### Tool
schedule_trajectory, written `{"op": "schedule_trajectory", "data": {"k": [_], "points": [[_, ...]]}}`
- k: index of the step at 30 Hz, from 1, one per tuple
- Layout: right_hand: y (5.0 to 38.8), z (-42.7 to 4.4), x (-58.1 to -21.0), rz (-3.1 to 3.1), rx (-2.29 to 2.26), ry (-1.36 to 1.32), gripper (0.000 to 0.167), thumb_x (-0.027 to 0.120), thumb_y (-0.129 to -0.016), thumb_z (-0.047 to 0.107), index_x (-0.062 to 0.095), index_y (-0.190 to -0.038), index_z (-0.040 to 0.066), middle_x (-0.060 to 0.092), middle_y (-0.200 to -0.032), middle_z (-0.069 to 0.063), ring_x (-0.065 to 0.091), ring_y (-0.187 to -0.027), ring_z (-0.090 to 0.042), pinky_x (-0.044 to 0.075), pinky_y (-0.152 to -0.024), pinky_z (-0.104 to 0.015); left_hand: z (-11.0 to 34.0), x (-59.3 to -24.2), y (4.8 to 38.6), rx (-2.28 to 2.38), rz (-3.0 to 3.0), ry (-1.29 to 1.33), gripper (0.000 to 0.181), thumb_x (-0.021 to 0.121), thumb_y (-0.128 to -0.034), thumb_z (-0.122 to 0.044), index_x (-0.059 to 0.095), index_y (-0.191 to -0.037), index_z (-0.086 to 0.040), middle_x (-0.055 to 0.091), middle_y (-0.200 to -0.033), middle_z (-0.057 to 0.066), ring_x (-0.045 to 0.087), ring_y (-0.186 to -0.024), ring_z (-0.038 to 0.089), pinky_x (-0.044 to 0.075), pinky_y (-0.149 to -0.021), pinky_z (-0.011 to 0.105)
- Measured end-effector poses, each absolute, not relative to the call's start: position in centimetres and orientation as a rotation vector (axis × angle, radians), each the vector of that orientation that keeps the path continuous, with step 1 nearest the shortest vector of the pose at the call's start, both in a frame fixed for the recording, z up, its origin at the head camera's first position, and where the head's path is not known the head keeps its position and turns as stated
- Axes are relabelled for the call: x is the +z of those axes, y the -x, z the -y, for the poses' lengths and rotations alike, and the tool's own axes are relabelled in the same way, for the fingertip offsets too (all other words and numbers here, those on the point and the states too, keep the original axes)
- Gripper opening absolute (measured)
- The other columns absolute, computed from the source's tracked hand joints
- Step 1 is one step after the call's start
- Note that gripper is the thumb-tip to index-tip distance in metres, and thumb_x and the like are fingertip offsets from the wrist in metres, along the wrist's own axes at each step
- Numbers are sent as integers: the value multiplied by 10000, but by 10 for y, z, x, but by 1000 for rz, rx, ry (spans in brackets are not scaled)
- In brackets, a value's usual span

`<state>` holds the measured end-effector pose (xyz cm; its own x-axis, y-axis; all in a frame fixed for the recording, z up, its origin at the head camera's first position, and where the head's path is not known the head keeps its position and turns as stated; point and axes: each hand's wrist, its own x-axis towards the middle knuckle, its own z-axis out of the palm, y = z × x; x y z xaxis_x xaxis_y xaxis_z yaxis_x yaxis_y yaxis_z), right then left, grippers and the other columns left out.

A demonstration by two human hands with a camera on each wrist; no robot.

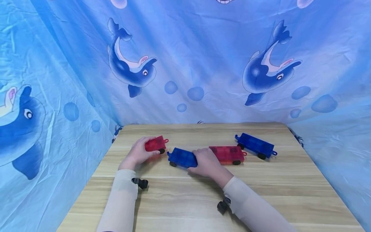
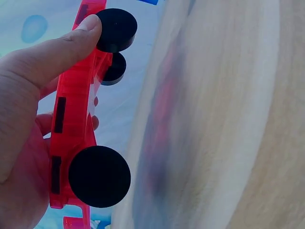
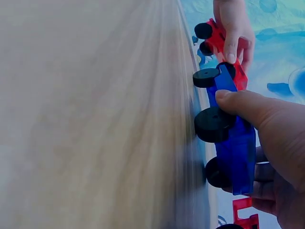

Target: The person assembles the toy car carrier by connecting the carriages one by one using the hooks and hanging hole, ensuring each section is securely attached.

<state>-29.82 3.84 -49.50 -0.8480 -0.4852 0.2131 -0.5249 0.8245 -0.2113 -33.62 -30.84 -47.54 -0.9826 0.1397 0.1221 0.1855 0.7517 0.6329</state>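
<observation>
My left hand [image 1: 138,152] grips a red toy car [image 1: 155,144] at the left of the table; in the left wrist view the thumb lies along the side of the red car [image 2: 76,114] by a black wheel. My right hand [image 1: 207,162] holds a blue car [image 1: 182,157] by its right end, fingers over the top. The blue car's hook end points at the red car's loop, with a small gap between them in the head view. In the right wrist view the thumb presses the side of the blue car [image 3: 236,152], beside its black wheels.
Another red car [image 1: 227,155] stands just right of my right hand, partly behind it. A second blue car [image 1: 256,146] stands angled farther right. The wooden table [image 1: 179,199] is bordered by a blue dolphin-print cloth [image 1: 185,58] at the back and sides.
</observation>
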Motion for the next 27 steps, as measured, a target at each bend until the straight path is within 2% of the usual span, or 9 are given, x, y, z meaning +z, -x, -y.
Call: {"op": "schedule_trajectory", "data": {"k": [9, 15, 27], "points": [[310, -32, -497, 2837, 409, -774, 830, 808, -802, 651, 668, -1357, 50, 733, -1194, -93, 663, -1082, -283, 470, -1042, -511, 312, -469, 332, -1146, 2850, 283, 781, 915, -831, -336, 550, -1509, -207, 554, -1446, 108, 574, -1245, 380, 549, -986, 546], [315, -31, -498, 2840, 396, -737, 829, 802, -806, 662, 666, -1356, 57, 723, -1190, -94, 654, -1078, -287, 496, -1007, -503, 311, -466, 330, -1180, 2871, 288, 793, 916, -826, -359, 546, -1514, -221, 542, -1464, 108, 562, -1270, 393, 556, -982, 541], [316, -31, -502, 2874, 480, -698, 858, 808, -806, 655, 638, -1412, 73, 702, -1268, -101, 631, -1160, -295, 502, -1039, -487, 311, -469, 331, -1210, 2903, 272, 815, 940, -796, -357, 555, -1499, -211, 555, -1465, 95, 562, -1283, 379, 541, -1006, 548]]}}
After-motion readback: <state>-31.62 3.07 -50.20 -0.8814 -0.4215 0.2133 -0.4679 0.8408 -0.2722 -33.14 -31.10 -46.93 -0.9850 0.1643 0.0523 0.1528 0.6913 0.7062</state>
